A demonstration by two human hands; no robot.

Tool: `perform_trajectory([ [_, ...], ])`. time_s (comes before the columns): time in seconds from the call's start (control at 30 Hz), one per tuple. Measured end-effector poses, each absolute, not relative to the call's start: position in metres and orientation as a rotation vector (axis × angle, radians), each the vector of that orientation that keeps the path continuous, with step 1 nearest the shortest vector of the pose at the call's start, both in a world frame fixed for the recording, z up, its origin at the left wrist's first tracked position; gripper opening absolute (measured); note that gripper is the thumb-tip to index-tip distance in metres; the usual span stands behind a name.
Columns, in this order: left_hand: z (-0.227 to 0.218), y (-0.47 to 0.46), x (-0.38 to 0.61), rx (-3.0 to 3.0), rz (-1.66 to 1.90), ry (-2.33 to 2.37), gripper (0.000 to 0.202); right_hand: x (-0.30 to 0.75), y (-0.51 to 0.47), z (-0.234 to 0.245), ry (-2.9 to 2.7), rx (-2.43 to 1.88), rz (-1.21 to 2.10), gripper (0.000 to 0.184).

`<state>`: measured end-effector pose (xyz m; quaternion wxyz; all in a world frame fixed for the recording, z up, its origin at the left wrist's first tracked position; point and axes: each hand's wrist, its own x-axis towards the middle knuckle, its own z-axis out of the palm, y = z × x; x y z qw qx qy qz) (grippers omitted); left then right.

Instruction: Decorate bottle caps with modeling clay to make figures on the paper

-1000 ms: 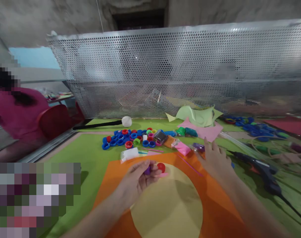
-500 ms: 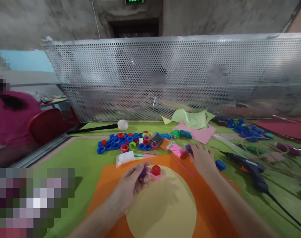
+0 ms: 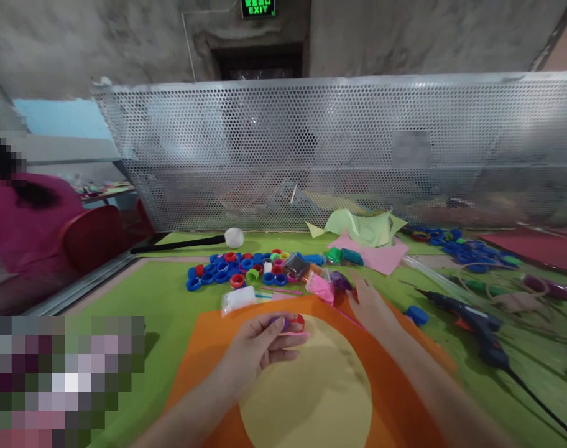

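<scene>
Purple packet (image 3: 341, 280) now lying beside pink packet (image 3: 321, 288), freed right hand (image 3: 370, 306) is hanging open, left hand (image 3: 259, 342) pinching purple lump (image 3: 286, 323).

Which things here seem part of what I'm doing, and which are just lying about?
Apparently in use:
Small purple piece, in your left hand
Red piece beside it
Purple packet, beside your right hand
Yellow disc and orange sheet, beneath

Apparently lying about:
Glue gun
Coloured caps
Pale green sheet
Pink sheet

Concrete wall (image 3: 381, 37), exit sign (image 3: 258, 8) (glowing green)
</scene>
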<state>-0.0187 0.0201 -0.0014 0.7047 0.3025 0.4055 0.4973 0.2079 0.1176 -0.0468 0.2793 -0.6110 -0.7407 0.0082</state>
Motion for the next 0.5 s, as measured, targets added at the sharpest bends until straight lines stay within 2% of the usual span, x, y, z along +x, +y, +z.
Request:
perform_trajectory([
  [0.3, 0.000, 0.019, -0.018, 0.674, 1.100, 0.892, 0.016, 0.195, 0.101, -0.029, -2.059, -1.534, -0.047, 0.027],
  [0.5, -0.010, 0.020, -0.014, 0.703, 1.071, 0.847, 0.023, 0.201, 0.151, -0.003, -2.034, -1.677, -0.111, 0.031],
])
